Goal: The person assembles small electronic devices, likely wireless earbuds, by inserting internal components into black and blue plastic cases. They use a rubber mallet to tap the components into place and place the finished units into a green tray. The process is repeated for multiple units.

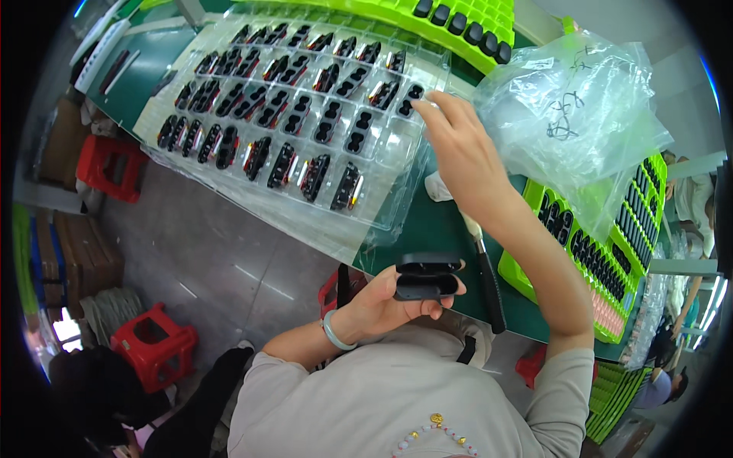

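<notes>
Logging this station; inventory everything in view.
Table: 1, dark green, centre
Clear tray: 1, transparent, on table
Parts: dozens, mostly black, in clear tray
Case: 1, black, lower centre, open
Upper tray: 1, lime, top
Right tray: 1, lime, table's right end
Bag: 1, clear, overlapping right tray
Tool: 1, black-handled, beside right tray
Stools: 2+, red, left floor
Cartons: several, brown, far left
Tray stack: 1, green, lower right
Other people: several, mixed clothing, image edges
Bracelet: 1, pale, left wrist
Shirt: 1, beige, bottom
Left hand: 1, bare, holding case
Right hand: 1, bare, clear tray's edge
</notes>
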Motion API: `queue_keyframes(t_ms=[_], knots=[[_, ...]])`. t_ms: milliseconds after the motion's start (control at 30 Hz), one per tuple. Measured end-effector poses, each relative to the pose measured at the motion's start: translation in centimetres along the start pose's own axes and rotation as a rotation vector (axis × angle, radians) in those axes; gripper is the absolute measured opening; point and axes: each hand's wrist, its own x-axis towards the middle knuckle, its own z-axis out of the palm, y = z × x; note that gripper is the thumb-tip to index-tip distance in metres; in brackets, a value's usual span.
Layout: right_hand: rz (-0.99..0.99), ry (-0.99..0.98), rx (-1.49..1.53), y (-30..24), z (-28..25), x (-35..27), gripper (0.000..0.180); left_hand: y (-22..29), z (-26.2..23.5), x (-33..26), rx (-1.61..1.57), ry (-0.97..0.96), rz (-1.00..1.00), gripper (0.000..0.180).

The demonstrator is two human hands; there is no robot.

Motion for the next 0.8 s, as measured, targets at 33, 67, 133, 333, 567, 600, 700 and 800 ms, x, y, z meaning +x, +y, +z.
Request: queue_keyframes(t_ms=[33, 67, 133, 333, 567, 600, 700, 800], knots=[[-0.031, -0.025, -0.047, 0.9, 1.5, 1.1, 0.017, -0.1, -0.1, -0.3, 0.016, 0.026, 0.010, 0.094], [-0.053, -0.054, -0.106, 1.6, 2.3, 2.0, 0.014, 0.0, -0.1, -0.5, 0.007, 0.039, 0.001, 0.096], [-0.103, -0.156, -0.179, 2.6, 3.5, 3.1, 0.011, 0.0, -0.3, -0.8, 0.012, 0.048, 0.026, 0.094], [-0.254, -0.267, -0.229, 3.6, 3.9, 4.1, 0.005, 0.2, -0.1, -0.6, -0.020, 0.036, 0.049, 0.089], [-0.129, -0.054, -0.145, 2.5, 1.8, 2.4, 0.013, 0.4, 0.2, 0.3, -0.006, 0.024, 0.020, 0.083], [-0.026, -0.010, 0.094, 1.5, 1.1, 1.9, 0.016, 0.3, 0.5, 0.5, -0.004, 0.042, 0.049, 0.081], [0.464, -0.148, 0.902, -1.3, -4.4, -0.3, 0.027, 0.0, 1.2, 0.5, 0.012, 0.050, 0.092, 0.079], [0.888, -0.136, 1.559, -1.6, -9.3, -5.3, 0.041, -0.1, 0.8, 1.0, 0.109, -0.116, 0.107, 0.076]])
